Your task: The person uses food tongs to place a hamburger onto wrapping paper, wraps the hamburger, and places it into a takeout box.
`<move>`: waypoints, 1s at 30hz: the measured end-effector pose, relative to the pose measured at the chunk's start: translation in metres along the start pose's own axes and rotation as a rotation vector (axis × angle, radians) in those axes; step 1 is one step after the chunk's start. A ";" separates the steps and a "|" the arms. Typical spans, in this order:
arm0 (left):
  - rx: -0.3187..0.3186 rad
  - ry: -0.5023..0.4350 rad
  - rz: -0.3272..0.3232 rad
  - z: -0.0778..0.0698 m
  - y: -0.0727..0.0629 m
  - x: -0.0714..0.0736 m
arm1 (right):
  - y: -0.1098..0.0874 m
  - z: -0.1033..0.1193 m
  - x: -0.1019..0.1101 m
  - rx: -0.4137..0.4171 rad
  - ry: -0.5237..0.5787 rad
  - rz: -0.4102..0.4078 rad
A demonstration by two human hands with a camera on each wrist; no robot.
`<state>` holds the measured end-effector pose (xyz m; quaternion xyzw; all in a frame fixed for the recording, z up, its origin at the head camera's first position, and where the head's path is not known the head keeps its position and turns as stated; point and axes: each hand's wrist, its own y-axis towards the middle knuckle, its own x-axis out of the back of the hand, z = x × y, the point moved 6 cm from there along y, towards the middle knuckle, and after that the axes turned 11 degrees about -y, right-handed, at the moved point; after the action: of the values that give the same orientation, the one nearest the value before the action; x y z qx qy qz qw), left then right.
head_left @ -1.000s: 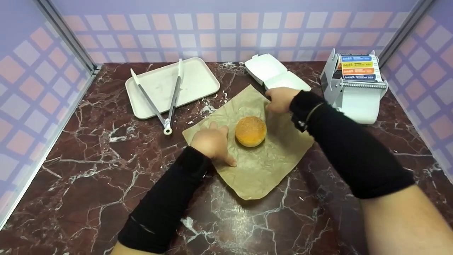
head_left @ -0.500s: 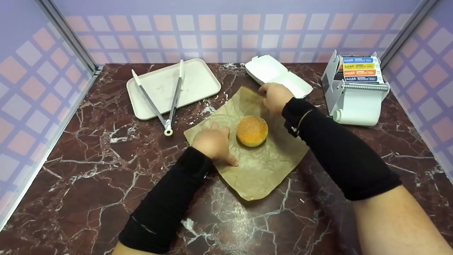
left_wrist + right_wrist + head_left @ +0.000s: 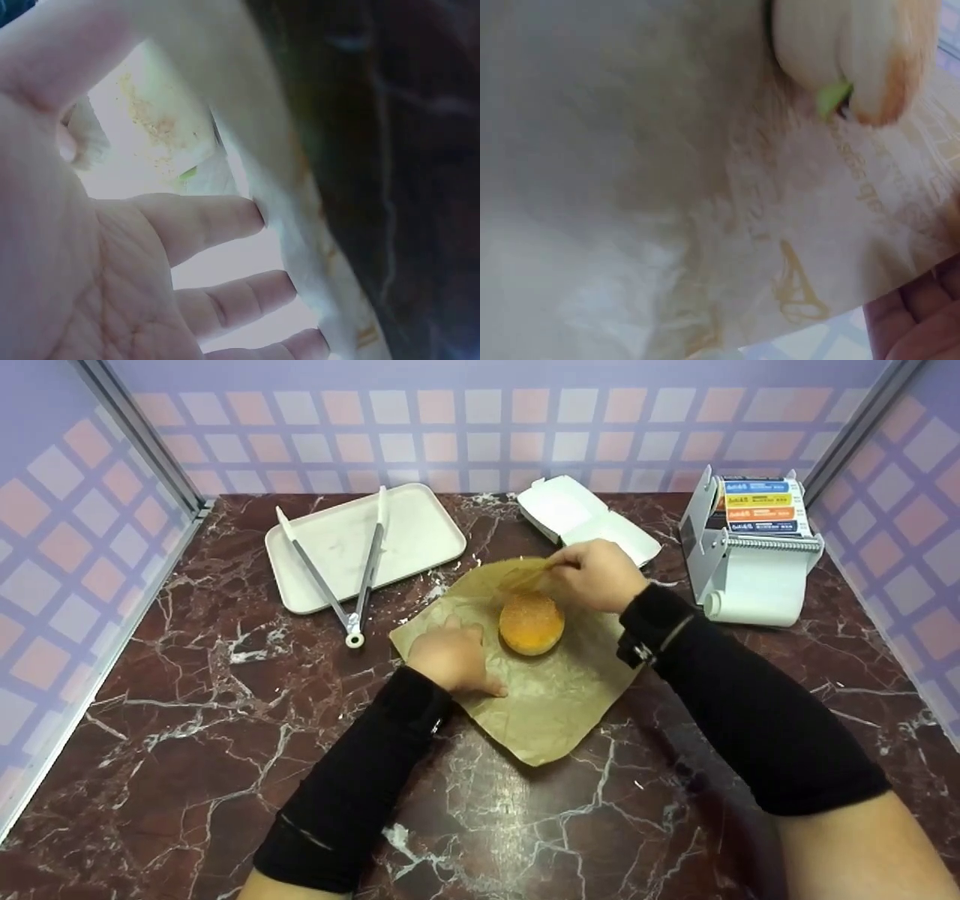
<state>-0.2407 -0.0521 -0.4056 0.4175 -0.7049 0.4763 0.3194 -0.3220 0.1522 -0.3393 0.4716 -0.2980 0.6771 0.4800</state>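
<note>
A round hamburger [image 3: 531, 624] with a golden bun lies on a sheet of brown wrapping paper [image 3: 555, 705]. A bit of green filling shows between the bun halves [image 3: 855, 56] in the right wrist view. My right hand [image 3: 602, 576] pinches the far edge of the paper, lifted and bent over the burger's back side. Left of the burger, my left hand [image 3: 450, 656] rests on the paper with fingers spread. In the left wrist view its fingers [image 3: 225, 225] are nearly straight, with the burger [image 3: 154, 120] just beyond them.
An open white clamshell box [image 3: 566, 506] stands behind the right hand. Back left, metal tongs [image 3: 371, 566] lie across a cream tray [image 3: 435, 529], their hinge end past its front edge. A dispenser [image 3: 765, 547] with several coloured labels and a white roll stands back right.
The right hand has gone to the paper's far corner, then drawn it up and towards the burger. The paper's near corner has shifted slightly away from me. The left hand has hardly moved.
</note>
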 end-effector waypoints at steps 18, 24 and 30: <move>-0.001 0.053 0.008 -0.004 0.006 0.001 | -0.056 0.004 -0.028 0.269 -0.220 0.012; -0.012 -0.013 0.017 -0.010 -0.014 0.020 | -0.064 0.007 -0.033 0.307 -0.288 0.026; -0.214 -0.143 -0.362 -0.031 -0.030 0.072 | -0.066 0.011 -0.035 0.345 -0.308 0.027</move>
<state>-0.2444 -0.0498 -0.3218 0.5336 -0.6858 0.3031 0.3913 -0.2536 0.1540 -0.3703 0.6404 -0.2539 0.6444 0.3319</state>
